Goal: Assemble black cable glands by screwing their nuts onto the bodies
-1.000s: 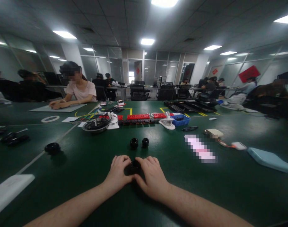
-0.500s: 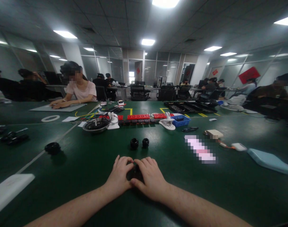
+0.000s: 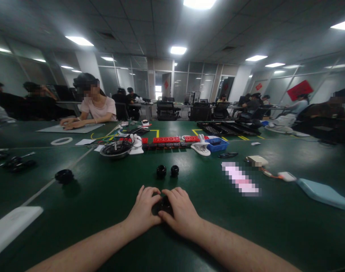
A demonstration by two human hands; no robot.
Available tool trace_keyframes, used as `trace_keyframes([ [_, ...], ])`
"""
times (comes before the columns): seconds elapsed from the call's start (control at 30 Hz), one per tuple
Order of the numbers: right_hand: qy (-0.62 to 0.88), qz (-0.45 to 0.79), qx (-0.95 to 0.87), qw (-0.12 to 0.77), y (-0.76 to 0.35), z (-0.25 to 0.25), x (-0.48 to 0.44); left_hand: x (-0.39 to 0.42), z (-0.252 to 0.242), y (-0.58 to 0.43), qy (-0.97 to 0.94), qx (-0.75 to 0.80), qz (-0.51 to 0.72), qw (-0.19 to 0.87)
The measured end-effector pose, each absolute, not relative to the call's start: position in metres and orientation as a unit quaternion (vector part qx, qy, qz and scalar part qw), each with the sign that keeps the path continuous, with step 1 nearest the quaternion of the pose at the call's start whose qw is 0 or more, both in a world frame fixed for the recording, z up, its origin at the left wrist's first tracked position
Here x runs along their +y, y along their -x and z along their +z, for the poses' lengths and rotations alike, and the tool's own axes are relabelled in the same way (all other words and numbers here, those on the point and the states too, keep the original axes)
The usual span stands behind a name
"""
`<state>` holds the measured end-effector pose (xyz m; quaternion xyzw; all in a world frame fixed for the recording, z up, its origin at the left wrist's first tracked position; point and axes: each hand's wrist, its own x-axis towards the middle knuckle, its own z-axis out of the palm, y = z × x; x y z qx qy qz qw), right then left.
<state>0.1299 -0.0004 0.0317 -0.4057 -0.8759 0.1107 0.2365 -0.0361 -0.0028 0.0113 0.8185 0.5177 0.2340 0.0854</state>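
Note:
Both my hands meet over the green table (image 3: 104,189), curled round a small black round part (image 3: 164,203). My left hand (image 3: 145,207) holds it from the left, index finger and thumb bent toward it. From the right, my right hand (image 3: 182,207) covers much of it, with the thumb along its near side. The fingers hide most of its shape. Just beyond my fingertips stand two black round fittings with open centres, a larger one (image 3: 161,171) and a smaller one (image 3: 174,171). Another black fitting (image 3: 64,176) lies farther to the left.
Red blocks (image 3: 166,139) form a row at the back, near a blue bin (image 3: 217,144), a white clamp (image 3: 200,145) and a bowl of cables (image 3: 116,148). A light-blue case (image 3: 322,192) lies right, a white object (image 3: 15,228) left. A co-worker (image 3: 97,105) sits across the table.
My hands stay round the black part, with slight finger movement; a little more of the part shows between them. The other things on the table keep their places.

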Motion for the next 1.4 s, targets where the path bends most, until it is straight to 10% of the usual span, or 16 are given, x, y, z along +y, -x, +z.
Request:
trace_keyframes([
  [1.4,0.426,0.064,-0.875,0.223,-0.137,0.042,-0.004,-0.001,0.012,0.036,-0.819,0.524,0.212,0.096],
])
